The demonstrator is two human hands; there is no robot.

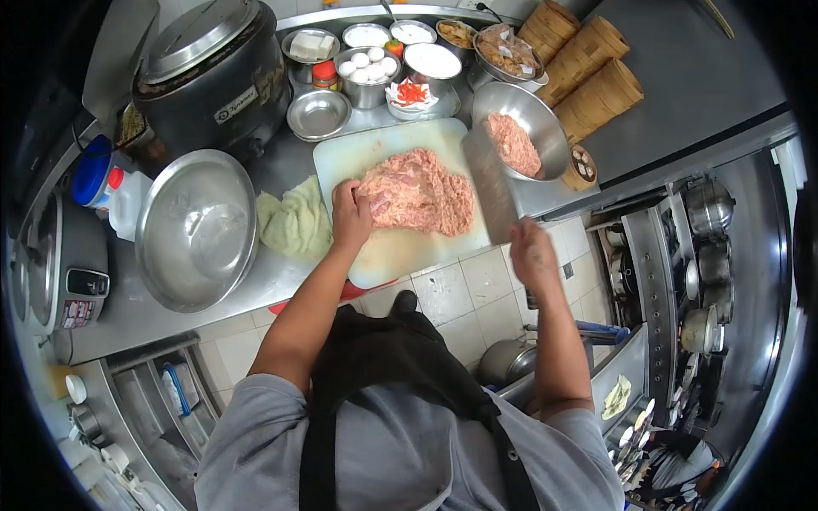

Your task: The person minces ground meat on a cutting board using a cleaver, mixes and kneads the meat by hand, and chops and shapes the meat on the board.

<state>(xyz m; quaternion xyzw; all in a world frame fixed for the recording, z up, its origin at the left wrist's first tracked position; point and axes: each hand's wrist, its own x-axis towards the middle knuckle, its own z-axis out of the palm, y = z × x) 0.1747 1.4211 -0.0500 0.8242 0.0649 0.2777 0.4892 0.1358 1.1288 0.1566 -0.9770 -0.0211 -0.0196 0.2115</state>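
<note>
A flattened mass of raw minced meat (417, 194) lies on the white cutting board (375, 260). My left hand (351, 215) presses on the meat's left edge, fingers curled over it. Gripped by its handle in my right hand (535, 257) is a broad cleaver (492, 180), raised at the board's right side, its blade slightly blurred. Behind the blade stands a steel bowl (545, 128) with more minced meat (514, 145) in it. A crumpled pale green cloth (296, 220) touches the left side of the board.
A large steel basin (196, 230) is at the left, near a black lidded cooker (209, 81). Along the back stand a pot of eggs (369, 75), bowls of white powder (433, 61) and sliced red peppers (411, 92). Bamboo steamers (598, 98) line the back right. Another person (682, 464) is at lower right.
</note>
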